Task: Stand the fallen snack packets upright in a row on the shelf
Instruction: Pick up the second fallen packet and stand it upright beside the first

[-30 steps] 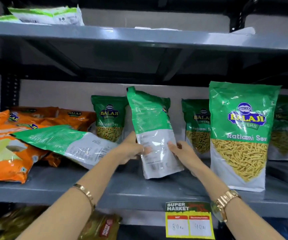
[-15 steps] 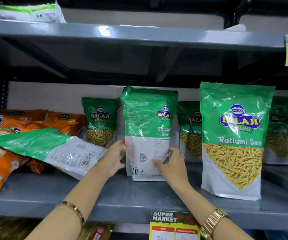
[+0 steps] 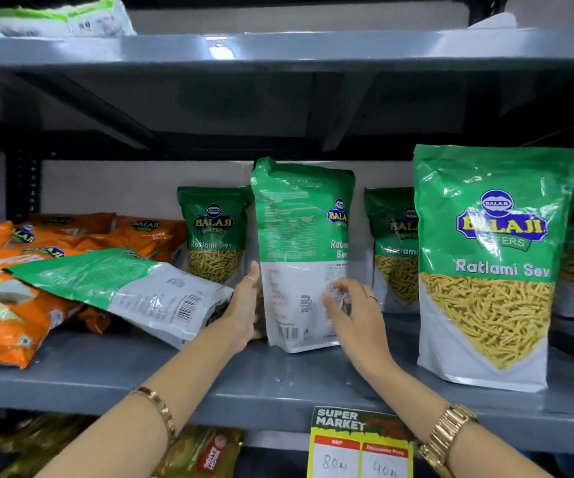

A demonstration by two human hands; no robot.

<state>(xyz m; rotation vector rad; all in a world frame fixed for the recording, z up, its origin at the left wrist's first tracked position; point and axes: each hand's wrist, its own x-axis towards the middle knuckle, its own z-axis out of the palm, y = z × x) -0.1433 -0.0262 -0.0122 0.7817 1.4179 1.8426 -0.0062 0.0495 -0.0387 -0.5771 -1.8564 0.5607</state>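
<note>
I see the grey shelf point(image 3: 113, 370) with bare board along its front edge, from under the orange packets point(image 3: 9, 326) at the left end across to the big front-facing green packet point(image 3: 485, 263), which stands close to that edge on the right. The widest free stretch lies in front of the middle, where my two arms come in over the lip above the price tag point(image 3: 359, 446).

My left hand point(image 3: 244, 312) is upright, palm turned in and fingers straight, laid flat against the left side of the held packet point(image 3: 301, 257). My right hand point(image 3: 356, 315) is spread, fingers slightly curled, fingertips touching the white lower face of that packet; neither hand pinches it.

The held packet stands upright between my hands, back panel toward me, base on the shelf about mid-depth. Behind it, smaller green packets point(image 3: 214, 232) stand along the back edge. Just left of my left hand, a fallen green packet point(image 3: 123, 291) lies slanted over the orange ones.
</note>
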